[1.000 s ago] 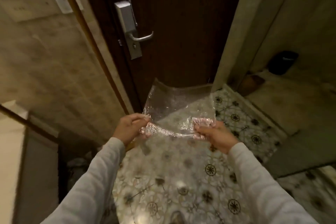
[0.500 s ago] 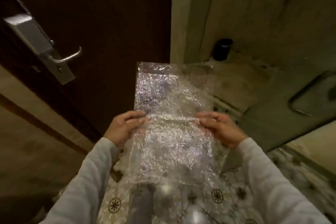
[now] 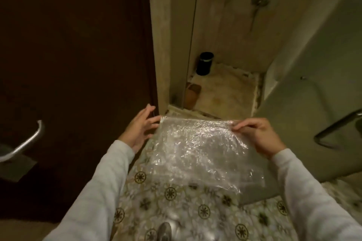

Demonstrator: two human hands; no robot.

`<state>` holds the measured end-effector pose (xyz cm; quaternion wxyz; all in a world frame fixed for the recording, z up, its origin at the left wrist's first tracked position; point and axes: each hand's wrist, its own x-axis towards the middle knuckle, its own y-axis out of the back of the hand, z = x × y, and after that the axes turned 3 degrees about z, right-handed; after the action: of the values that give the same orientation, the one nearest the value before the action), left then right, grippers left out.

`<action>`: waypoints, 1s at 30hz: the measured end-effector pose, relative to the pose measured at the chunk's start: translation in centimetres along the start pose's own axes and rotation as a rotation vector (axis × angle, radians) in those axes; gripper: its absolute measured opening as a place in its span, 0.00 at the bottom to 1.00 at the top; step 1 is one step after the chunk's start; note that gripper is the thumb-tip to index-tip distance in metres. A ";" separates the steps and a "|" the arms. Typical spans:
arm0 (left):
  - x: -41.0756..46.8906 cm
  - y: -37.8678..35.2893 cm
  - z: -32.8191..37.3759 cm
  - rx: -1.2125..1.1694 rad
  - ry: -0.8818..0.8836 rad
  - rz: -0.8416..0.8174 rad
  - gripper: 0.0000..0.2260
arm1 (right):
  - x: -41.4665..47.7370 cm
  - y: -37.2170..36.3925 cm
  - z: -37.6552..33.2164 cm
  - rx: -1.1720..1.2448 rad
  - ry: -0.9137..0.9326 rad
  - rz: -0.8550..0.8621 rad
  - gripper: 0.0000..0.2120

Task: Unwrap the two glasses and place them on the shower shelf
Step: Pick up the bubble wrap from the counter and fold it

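Note:
A clear sheet of bubble wrap [image 3: 197, 152] hangs spread out in front of me, above the patterned floor. My right hand [image 3: 258, 137] pinches its top right corner between thumb and fingers. My left hand [image 3: 140, 129] is at the sheet's top left corner with its fingers spread, and it grips nothing. No glass shows anywhere in the view, and no shower shelf is visible either.
A dark wooden door [image 3: 78, 64] with a metal lever handle [image 3: 25, 143] fills the left. Ahead lies a shower floor with a black bin [image 3: 204, 63] and a brown slipper [image 3: 193, 94]. A glass panel with a handle [image 3: 333, 129] stands at right. A shoe tip [image 3: 164, 231] shows below.
The view has swung right, towards the shower. Both hands held the wrap at its middle; now the right hand holds its top edge and the left hand has opened.

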<state>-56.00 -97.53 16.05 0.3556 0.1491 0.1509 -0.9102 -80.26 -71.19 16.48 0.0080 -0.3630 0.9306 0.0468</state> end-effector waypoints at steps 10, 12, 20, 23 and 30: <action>12.3 -2.9 1.5 0.090 0.106 -0.298 0.51 | 5.7 -0.4 -1.1 0.064 -0.001 0.133 0.22; 15.3 -3.6 1.3 0.058 0.076 -0.278 0.52 | 6.8 0.5 -1.0 0.238 -0.063 0.126 0.17; 24.1 -10.9 5.3 0.087 -0.002 -0.228 0.20 | 14.6 5.6 1.3 0.142 -0.287 0.030 0.20; 28.7 -13.9 7.2 0.055 -0.047 -0.181 0.13 | 19.3 9.2 2.3 0.105 -0.224 0.115 0.30; 36.9 -20.4 10.2 0.114 0.004 -0.267 0.14 | 30.0 15.8 2.6 0.242 -0.165 0.175 0.33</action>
<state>-97.78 -109.31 14.75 0.2221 0.1492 0.1184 -0.9562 -113.12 -79.65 13.70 0.1238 -0.2718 0.9537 -0.0353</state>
